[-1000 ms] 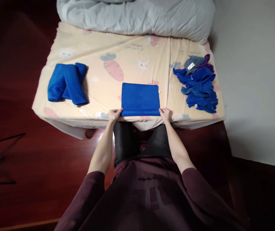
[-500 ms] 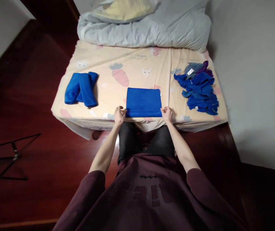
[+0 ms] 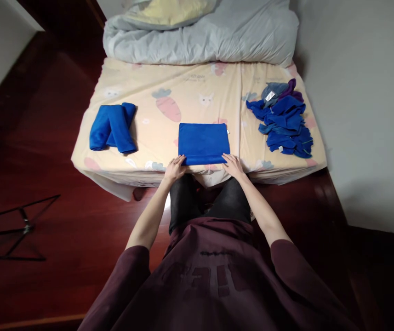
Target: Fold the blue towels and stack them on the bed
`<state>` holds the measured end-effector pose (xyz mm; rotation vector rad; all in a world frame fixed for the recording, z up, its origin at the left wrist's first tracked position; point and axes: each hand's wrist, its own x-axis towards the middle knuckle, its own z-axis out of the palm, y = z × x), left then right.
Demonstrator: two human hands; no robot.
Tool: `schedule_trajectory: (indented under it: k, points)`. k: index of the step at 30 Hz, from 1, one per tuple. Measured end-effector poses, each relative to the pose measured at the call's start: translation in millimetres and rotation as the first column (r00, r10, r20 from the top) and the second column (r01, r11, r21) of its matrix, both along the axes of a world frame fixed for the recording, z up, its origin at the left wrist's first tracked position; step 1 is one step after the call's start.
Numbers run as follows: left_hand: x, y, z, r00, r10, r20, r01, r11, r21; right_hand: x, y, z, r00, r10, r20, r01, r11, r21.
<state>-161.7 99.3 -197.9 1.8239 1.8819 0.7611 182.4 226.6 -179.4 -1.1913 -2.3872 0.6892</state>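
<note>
In front of me a blue towel [image 3: 202, 138] lies folded into a flat rectangle, its near edge turned over into a narrow strip. My left hand [image 3: 175, 168] is at the near left corner, fingers over the strip and thumb at its front, closed on it. At the near right corner my right hand [image 3: 233, 165] holds the same strip in a similar way. A small white tag [image 3: 228, 132] shows at the towel's right side.
Rolled blue towels [image 3: 114, 128] lie crossed at the left of the bed [image 3: 141, 82]. A crumpled heap of blue and purple cloths [image 3: 286, 119] is on the right. A grey quilt [image 3: 200, 43] lies at the back. Black stand legs [image 3: 24, 228] are on the left floor.
The near edge of the blue towel has been turned over further into a thicker strip. Both hands have moved from beside the corners onto it. The view has shifted slightly.
</note>
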Motion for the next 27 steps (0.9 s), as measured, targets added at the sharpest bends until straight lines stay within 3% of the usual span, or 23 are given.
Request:
schedule_trajectory:
  k: [5, 13, 19, 27]
  points:
    - [-9.9, 7.8, 0.3, 0.998, 0.016, 0.063, -0.017, 1.000, 0.004, -2.7, 13.8, -7.3, 0.996, -0.039, -0.084, 0.036, 0.999, -0.041]
    - [-22.4, 10.1, -6.6, 0.916, 0.116, 0.384, -0.136, 0.990, 0.025, 5.7, 25.8, -21.8, 0.910, -0.260, -0.322, 0.196, 0.956, -0.216]
    - [-19.6, 12.7, -20.8, 0.901, 0.174, 0.398, -0.202, 0.979, 0.030, 4.4, 33.0, -25.9, 0.900, -0.293, -0.323, 0.223, 0.946, -0.237]
    - [-19.7, 15.4, -22.5, 0.867, 0.179, 0.466, -0.231, 0.971, 0.056, 5.8, 34.7, -27.9, 0.880, -0.294, -0.374, 0.216, 0.947, -0.236]
